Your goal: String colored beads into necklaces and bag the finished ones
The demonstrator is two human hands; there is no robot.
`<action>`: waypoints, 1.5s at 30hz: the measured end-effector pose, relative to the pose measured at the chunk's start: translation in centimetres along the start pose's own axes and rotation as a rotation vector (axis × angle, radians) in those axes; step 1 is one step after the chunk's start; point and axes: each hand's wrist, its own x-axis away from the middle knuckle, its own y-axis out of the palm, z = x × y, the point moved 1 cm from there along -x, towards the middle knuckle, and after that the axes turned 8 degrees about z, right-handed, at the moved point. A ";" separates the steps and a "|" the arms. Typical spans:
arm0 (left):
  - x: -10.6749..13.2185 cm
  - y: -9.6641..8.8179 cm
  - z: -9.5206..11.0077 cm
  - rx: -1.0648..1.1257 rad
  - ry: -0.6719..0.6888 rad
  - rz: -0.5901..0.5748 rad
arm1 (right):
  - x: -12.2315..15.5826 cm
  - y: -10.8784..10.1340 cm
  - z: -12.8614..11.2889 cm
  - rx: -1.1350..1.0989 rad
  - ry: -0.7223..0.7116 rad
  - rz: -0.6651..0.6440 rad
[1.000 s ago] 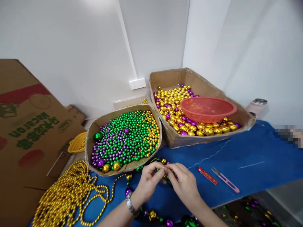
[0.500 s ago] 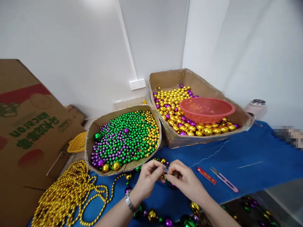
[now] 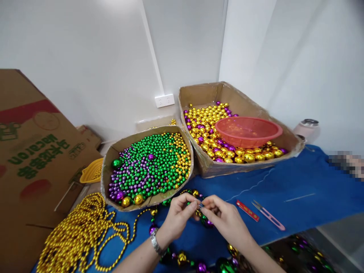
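Observation:
My left hand [image 3: 179, 213], with a metal watch band on the wrist, pinches a thin white thread at mid-table. Fingertip to fingertip with it, my right hand [image 3: 221, 214] pinches the same thread. The white thread [image 3: 250, 185] trails from behind my right hand toward the back right across the blue cloth. A garland of large beads [image 3: 182, 259] in gold, green and purple loops around and below my hands, partly hidden by them. Right of my hands lie a red packet [image 3: 247, 211] and pink-handled thread snips [image 3: 270, 217].
One carton [image 3: 192, 151] holds small green, purple and gold beads. Another carton [image 3: 204, 167] holds larger gold and purple beads and a red plastic basket [image 3: 250, 132]. Gold bead strands [image 3: 76, 235] pile at left beside a large cardboard box [image 3: 42, 132]. A needle-like rod [image 3: 300, 197] lies right.
My right hand's fingers have shifted slightly and turned at the thread, close to my left fingertips. The left hand has hardly moved, and the table things stay where they were.

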 end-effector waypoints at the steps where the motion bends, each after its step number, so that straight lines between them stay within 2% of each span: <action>1: 0.0 0.0 0.0 -0.010 0.000 -0.002 | 0.0 -0.1 -0.2 0.064 -0.048 0.003; 5: 0.0 0.0 0.2 -0.055 0.017 -0.003 | 0.1 -0.6 -0.8 0.231 -0.156 0.025; 11: -0.2 0.0 0.7 -0.217 0.038 -0.015 | 0.1 -1.7 -1.1 0.168 -0.109 -0.017; 14: -0.4 -0.8 1.3 -0.437 0.143 -0.006 | 0.2 -2.6 -0.6 0.065 -0.023 0.018; 16: -0.6 -1.5 1.5 -0.571 0.225 0.045 | 0.5 -3.1 -0.1 -0.120 0.073 0.061; 17: -0.7 -1.8 1.5 -0.598 0.224 0.060 | 0.6 -3.1 0.3 -0.258 0.121 0.083; 19: -0.9 -2.3 1.2 -0.490 0.098 0.051 | 0.9 -2.8 1.0 -0.577 0.204 0.134; 21: -0.9 -2.2 0.6 -0.184 -0.118 0.001 | 1.1 -2.1 1.5 -0.835 0.265 0.179; 23: -1.0 -1.7 0.1 0.156 -0.273 -0.033 | 1.4 -1.3 1.8 -0.967 0.286 0.203; 25: -1.1 -1.1 -0.1 0.359 -0.327 -0.041 | 1.7 -0.6 1.7 -0.999 0.269 0.197; 27: -1.4 -0.6 -0.1 0.405 -0.321 -0.038 | 2.1 -0.2 1.5 -0.959 0.245 0.172; 31: -1.9 -0.8 -0.3 0.316 -0.266 0.004 | 3.0 0.1 1.7 -0.735 0.193 0.094; 35: -1.5 -1.5 -1.6 0.255 -0.357 0.032 | 3.9 0.2 2.7 -0.611 0.204 -0.048; 38: -0.9 -1.9 -2.4 0.273 -0.386 0.065 | 4.0 -0.1 2.9 -0.563 0.241 -0.099; 40: -0.6 -1.8 -2.1 0.273 -0.334 0.045 | 3.6 -0.7 2.5 -0.488 0.239 -0.088; 42: -0.5 -1.6 -1.1 0.192 -0.226 -0.008 | 3.0 -1.4 1.8 -0.351 0.207 -0.069; 45: -0.4 -0.8 1.4 -0.120 0.040 -0.098 | 1.8 -2.1 0.7 -0.099 0.121 -0.068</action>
